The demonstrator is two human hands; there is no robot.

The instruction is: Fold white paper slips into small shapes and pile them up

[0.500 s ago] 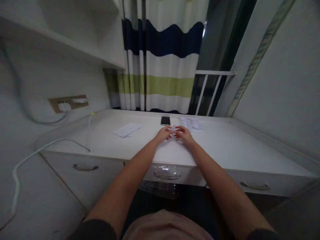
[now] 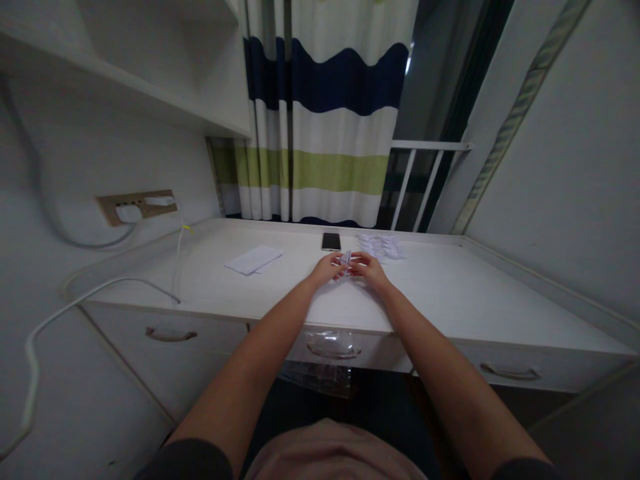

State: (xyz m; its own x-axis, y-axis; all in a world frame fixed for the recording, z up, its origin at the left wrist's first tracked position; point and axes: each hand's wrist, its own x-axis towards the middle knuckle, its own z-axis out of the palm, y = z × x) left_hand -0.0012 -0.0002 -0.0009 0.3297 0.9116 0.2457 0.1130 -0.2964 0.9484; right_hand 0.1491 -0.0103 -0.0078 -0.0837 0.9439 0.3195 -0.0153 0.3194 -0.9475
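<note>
A small folded piece of white paper (image 2: 346,257) stands between my two hands, just above the desk. My left hand (image 2: 327,268) grips its left side with bent fingers. From the right, my right hand (image 2: 367,268) pinches the same paper between thumb and fingers. The fingers hide part of the paper, so its full shape does not show. Beyond my right hand lies a group of several small folded white papers (image 2: 383,247). A stack of flat white paper sheets (image 2: 254,259) rests on the desk to the left.
A dark phone (image 2: 331,241) lies behind my hands on the white desk (image 2: 475,293). White cables run from a wall socket (image 2: 136,205) at the left, one crossing the desk edge. A clear plastic bag (image 2: 327,341) hangs at the middle drawer. A shelf overhangs at upper left.
Both hands stay in almost the same place around the folded paper. The paper has tilted slightly, with small finger movements.
</note>
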